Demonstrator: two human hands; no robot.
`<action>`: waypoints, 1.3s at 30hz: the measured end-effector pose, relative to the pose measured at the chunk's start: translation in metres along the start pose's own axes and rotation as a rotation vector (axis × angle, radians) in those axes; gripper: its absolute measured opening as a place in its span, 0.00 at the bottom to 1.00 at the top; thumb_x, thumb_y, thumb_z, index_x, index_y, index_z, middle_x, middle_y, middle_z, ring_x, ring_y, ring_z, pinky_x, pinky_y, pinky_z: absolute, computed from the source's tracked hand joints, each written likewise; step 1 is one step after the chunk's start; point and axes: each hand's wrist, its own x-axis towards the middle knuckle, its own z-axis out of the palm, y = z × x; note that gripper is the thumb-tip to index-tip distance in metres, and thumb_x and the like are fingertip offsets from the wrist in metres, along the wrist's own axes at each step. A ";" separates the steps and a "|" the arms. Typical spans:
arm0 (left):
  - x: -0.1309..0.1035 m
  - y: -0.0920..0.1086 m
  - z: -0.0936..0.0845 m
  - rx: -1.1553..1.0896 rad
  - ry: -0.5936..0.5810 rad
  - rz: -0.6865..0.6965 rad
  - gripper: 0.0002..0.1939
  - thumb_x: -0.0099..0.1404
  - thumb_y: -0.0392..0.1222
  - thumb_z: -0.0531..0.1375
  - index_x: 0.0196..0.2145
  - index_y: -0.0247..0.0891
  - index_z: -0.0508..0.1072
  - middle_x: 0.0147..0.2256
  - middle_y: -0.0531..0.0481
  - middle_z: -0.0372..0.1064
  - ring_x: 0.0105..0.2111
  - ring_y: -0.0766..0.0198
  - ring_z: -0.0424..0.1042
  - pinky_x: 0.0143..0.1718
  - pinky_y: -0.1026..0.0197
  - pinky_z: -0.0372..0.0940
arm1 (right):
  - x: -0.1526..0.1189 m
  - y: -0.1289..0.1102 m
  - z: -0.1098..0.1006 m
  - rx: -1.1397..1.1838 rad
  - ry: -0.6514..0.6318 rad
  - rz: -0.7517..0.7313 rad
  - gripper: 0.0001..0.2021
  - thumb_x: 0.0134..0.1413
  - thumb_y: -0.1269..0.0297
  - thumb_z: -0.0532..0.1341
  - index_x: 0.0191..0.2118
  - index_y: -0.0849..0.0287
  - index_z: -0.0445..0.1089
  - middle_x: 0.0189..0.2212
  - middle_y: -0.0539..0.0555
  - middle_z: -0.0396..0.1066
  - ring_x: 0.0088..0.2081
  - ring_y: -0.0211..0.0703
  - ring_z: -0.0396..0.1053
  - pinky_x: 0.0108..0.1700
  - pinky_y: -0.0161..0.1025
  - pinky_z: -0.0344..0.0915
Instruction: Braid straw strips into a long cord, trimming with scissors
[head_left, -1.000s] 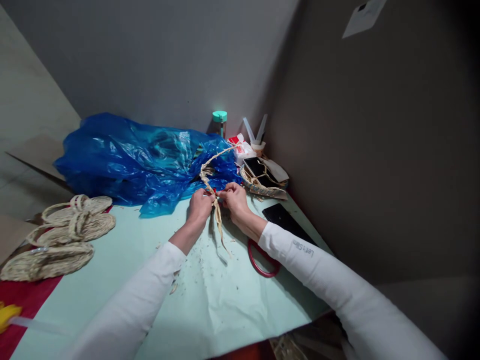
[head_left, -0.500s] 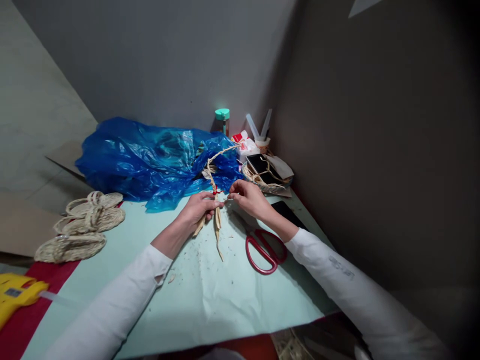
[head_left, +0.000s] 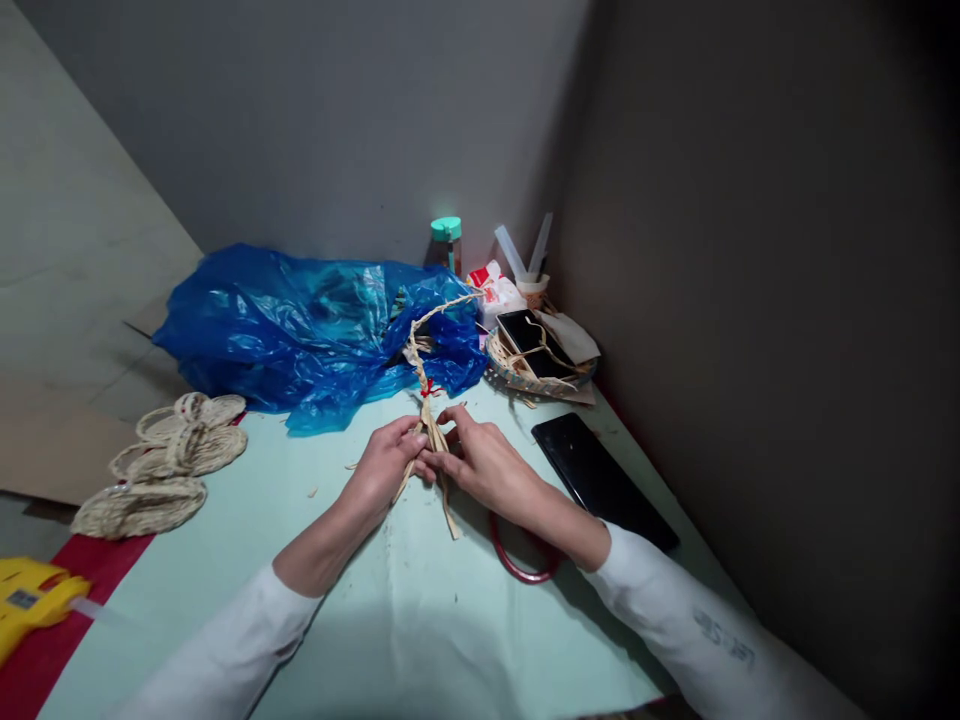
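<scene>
Pale straw, plaited into a cord (head_left: 415, 350), occupies the centre of the head view, the only one. A red tie (head_left: 428, 388) encircles the cord just beyond the hands; on the near side of this binding the fibres part into loose strands (head_left: 451, 520). The long axis runs from the person outward, bending to the right at its far end beside a red-and-white packet (head_left: 499, 298); whether that end is fastened cannot be told.

The left hand (head_left: 386, 460) is closed, pinching strands between thumb and fingers. The right hand (head_left: 480, 455) is half curled, with thumb and forefinger against the strands from the opposite side; whether it grips them cannot be told. Thus the strands lie between the two hands, both about equally near, with the tie straight ahead of the fingertips.

A blue plastic bag (head_left: 247, 330) lies behind on the worktop (head_left: 352, 630). A red loop (head_left: 523, 575) shows partly beneath the right forearm, near a black slab (head_left: 600, 475).
</scene>
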 end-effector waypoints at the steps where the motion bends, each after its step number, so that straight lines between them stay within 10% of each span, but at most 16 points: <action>1: 0.000 -0.002 0.000 0.005 0.008 0.010 0.13 0.54 0.41 0.62 0.37 0.34 0.71 0.25 0.51 0.71 0.19 0.68 0.68 0.22 0.65 0.65 | -0.001 0.000 0.001 0.008 0.009 0.006 0.14 0.58 0.63 0.59 0.49 0.59 0.61 0.30 0.55 0.74 0.30 0.44 0.70 0.30 0.33 0.54; 6: 0.005 -0.010 -0.006 0.096 0.079 0.061 0.14 0.56 0.42 0.59 0.40 0.33 0.72 0.23 0.52 0.69 0.18 0.67 0.67 0.21 0.64 0.62 | 0.000 0.001 0.002 -0.052 0.013 0.054 0.08 0.59 0.66 0.57 0.44 0.60 0.64 0.29 0.55 0.73 0.28 0.42 0.68 0.29 0.34 0.52; 13: 0.004 -0.009 -0.008 -0.012 0.093 -0.072 0.09 0.57 0.44 0.61 0.27 0.35 0.69 0.19 0.59 0.53 0.15 0.77 0.41 0.15 0.70 0.37 | -0.002 -0.003 -0.003 -0.175 -0.047 0.110 0.07 0.60 0.67 0.53 0.40 0.58 0.67 0.27 0.55 0.71 0.25 0.42 0.65 0.29 0.37 0.49; 26: 0.005 -0.004 -0.013 0.106 0.117 -0.103 0.13 0.59 0.48 0.62 0.35 0.35 0.72 0.19 0.60 0.51 0.14 0.77 0.44 0.14 0.71 0.38 | -0.005 -0.011 -0.006 -0.379 -0.154 0.092 0.09 0.64 0.66 0.50 0.42 0.58 0.66 0.29 0.55 0.73 0.26 0.41 0.66 0.28 0.38 0.46; 34: 0.013 0.003 -0.025 -0.046 -0.012 -0.171 0.08 0.60 0.40 0.62 0.28 0.33 0.69 0.19 0.59 0.54 0.13 0.80 0.43 0.12 0.74 0.36 | 0.011 0.005 -0.032 -0.581 -0.012 -0.132 0.11 0.66 0.68 0.49 0.43 0.63 0.67 0.42 0.59 0.72 0.44 0.46 0.67 0.44 0.38 0.58; 39: 0.016 0.018 -0.041 -0.224 -0.103 -0.222 0.10 0.59 0.33 0.60 0.22 0.34 0.63 0.18 0.59 0.53 0.12 0.81 0.43 0.10 0.76 0.38 | 0.014 0.013 -0.011 -0.720 -0.078 -0.191 0.24 0.64 0.55 0.53 0.57 0.70 0.61 0.57 0.68 0.63 0.59 0.56 0.59 0.60 0.51 0.50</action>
